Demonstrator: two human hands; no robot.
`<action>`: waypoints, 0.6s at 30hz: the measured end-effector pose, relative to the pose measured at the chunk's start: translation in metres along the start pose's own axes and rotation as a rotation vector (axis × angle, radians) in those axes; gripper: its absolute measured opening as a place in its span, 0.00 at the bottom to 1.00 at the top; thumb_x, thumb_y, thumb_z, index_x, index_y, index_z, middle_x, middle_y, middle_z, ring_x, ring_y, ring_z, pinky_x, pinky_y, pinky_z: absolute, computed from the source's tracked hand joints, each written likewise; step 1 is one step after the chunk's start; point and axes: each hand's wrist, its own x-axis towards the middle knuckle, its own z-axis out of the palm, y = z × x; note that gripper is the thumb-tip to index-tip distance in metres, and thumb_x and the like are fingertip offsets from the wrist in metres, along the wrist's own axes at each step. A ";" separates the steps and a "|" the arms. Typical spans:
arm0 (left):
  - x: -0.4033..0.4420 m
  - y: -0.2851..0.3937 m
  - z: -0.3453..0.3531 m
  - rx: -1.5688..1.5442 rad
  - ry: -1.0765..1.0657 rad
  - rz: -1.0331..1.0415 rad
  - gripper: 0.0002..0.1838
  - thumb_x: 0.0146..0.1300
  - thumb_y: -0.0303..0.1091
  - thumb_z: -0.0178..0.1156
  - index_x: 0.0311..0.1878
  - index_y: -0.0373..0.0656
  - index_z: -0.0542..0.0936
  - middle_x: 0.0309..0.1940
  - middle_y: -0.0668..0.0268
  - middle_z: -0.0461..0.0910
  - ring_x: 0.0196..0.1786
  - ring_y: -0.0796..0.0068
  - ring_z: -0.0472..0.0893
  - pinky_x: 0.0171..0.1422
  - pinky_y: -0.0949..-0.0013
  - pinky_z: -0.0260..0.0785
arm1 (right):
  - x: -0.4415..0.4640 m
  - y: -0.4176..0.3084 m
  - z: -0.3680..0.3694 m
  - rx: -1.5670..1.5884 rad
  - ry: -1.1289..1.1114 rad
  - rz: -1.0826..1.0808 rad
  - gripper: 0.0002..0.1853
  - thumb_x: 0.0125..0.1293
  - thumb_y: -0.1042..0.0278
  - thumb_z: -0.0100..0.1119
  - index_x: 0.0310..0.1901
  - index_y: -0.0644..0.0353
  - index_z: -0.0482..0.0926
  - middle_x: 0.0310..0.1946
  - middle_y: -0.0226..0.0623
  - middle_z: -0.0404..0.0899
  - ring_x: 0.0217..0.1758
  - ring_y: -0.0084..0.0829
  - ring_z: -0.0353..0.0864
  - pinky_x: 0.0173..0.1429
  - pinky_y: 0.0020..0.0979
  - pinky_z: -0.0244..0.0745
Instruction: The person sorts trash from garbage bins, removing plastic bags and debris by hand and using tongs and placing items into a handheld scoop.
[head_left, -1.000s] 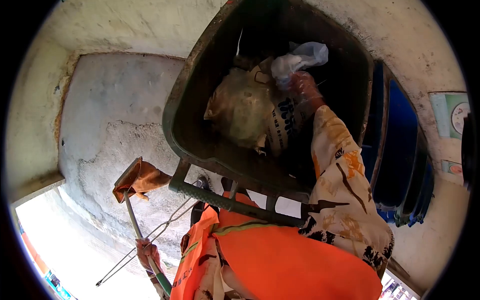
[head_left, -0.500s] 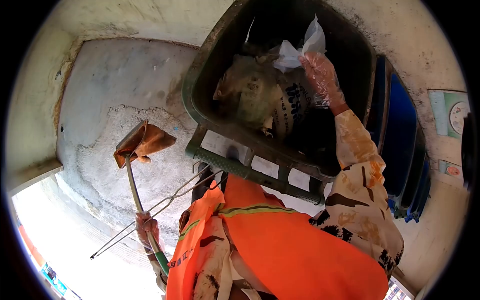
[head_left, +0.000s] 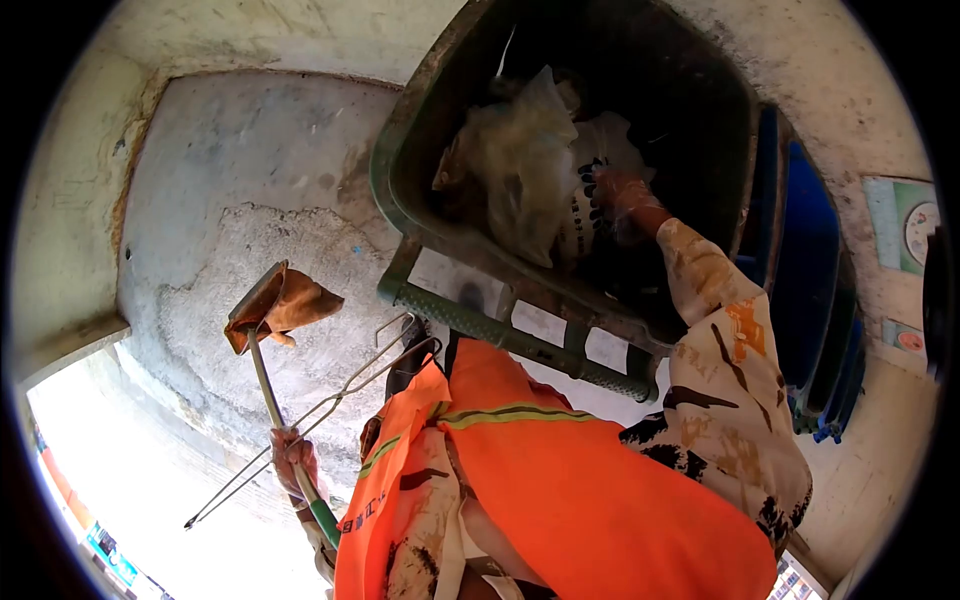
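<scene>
My right hand (head_left: 625, 196), in a clear plastic glove, is down inside a dark green wheeled bin (head_left: 397, 190). Its shaded fingers look curled against a whitish plastic bag (head_left: 607, 145) with dark print. Beside that bag lies a crumpled, cloudy plastic bag (head_left: 527, 150). At lower left, my gloved left hand (head_left: 293, 462) is closed around the pole of a long-handled tool with a rusty brown, scoop-like head (head_left: 288, 302). Long metal tongs (head_left: 340, 397) cross the same hand, held along with the pole.
The bin's handle bar (head_left: 520, 345) is close in front of my orange vest (head_left: 560, 460). Blue bins (head_left: 806, 270) stand to the right along the wall, below posted signs (head_left: 905, 225). Rough concrete floor (head_left: 240, 180) spreads out at left, bounded by a wall.
My right hand has gone lower into the bin, and the white plastic it held up has come down. The cloudy bag has shifted and puffed up. My left hand has barely moved.
</scene>
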 end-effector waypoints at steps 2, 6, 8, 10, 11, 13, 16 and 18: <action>-0.003 -0.003 0.004 -0.003 0.074 0.026 0.15 0.72 0.37 0.41 0.36 0.37 0.71 0.26 0.61 0.74 0.17 0.85 0.66 0.19 0.77 0.60 | 0.025 0.014 0.015 -0.180 0.578 0.227 0.27 0.53 0.66 0.60 0.58 0.54 0.69 0.46 0.39 0.75 0.42 0.40 0.77 0.45 0.34 0.74; -0.005 -0.002 0.022 -0.023 0.106 -0.013 0.15 0.72 0.38 0.42 0.35 0.38 0.71 0.25 0.62 0.73 0.16 0.85 0.66 0.19 0.77 0.58 | 0.042 0.016 -0.046 0.835 0.237 0.295 0.24 0.54 0.66 0.60 0.55 0.56 0.72 0.46 0.37 0.76 0.43 0.35 0.78 0.44 0.29 0.73; -0.003 -0.003 0.021 -0.032 0.129 0.003 0.15 0.72 0.38 0.42 0.35 0.37 0.72 0.24 0.63 0.73 0.16 0.85 0.66 0.19 0.77 0.57 | 0.038 0.019 -0.052 0.866 0.417 0.026 0.20 0.55 0.68 0.60 0.51 0.58 0.75 0.44 0.35 0.78 0.41 0.29 0.78 0.44 0.26 0.73; -0.005 -0.005 0.024 -0.035 0.180 0.027 0.16 0.72 0.39 0.42 0.35 0.37 0.72 0.24 0.63 0.73 0.16 0.85 0.65 0.19 0.76 0.57 | 0.048 0.015 -0.068 0.870 0.594 -0.281 0.15 0.56 0.70 0.60 0.47 0.60 0.78 0.42 0.33 0.79 0.40 0.24 0.78 0.44 0.23 0.72; -0.005 -0.004 0.018 -0.071 0.085 -0.026 0.17 0.72 0.39 0.41 0.35 0.37 0.73 0.24 0.63 0.73 0.16 0.84 0.65 0.19 0.76 0.58 | 0.015 0.001 -0.104 1.410 0.424 -0.295 0.15 0.56 0.69 0.61 0.46 0.61 0.78 0.39 0.31 0.80 0.37 0.22 0.78 0.44 0.22 0.72; -0.005 -0.003 0.025 -0.054 0.153 -0.030 0.17 0.71 0.40 0.45 0.33 0.35 0.73 0.19 0.68 0.68 0.14 0.85 0.62 0.17 0.78 0.57 | -0.049 -0.011 -0.169 1.860 0.317 -0.178 0.11 0.57 0.71 0.62 0.42 0.62 0.78 0.34 0.29 0.79 0.37 0.18 0.78 0.44 0.18 0.72; -0.001 -0.004 0.020 -0.074 0.154 -0.016 0.17 0.71 0.40 0.45 0.32 0.36 0.73 0.19 0.68 0.67 0.14 0.85 0.62 0.16 0.78 0.57 | -0.133 -0.019 -0.212 1.838 0.319 -0.154 0.08 0.57 0.69 0.64 0.36 0.60 0.79 0.30 0.27 0.78 0.34 0.16 0.77 0.40 0.20 0.71; 0.001 -0.003 0.009 -0.084 0.124 -0.016 0.17 0.71 0.40 0.45 0.33 0.36 0.73 0.19 0.69 0.67 0.14 0.85 0.62 0.16 0.78 0.57 | -0.120 -0.008 -0.178 1.576 0.430 -0.060 0.07 0.58 0.70 0.62 0.37 0.60 0.78 0.31 0.29 0.79 0.32 0.18 0.77 0.39 0.20 0.72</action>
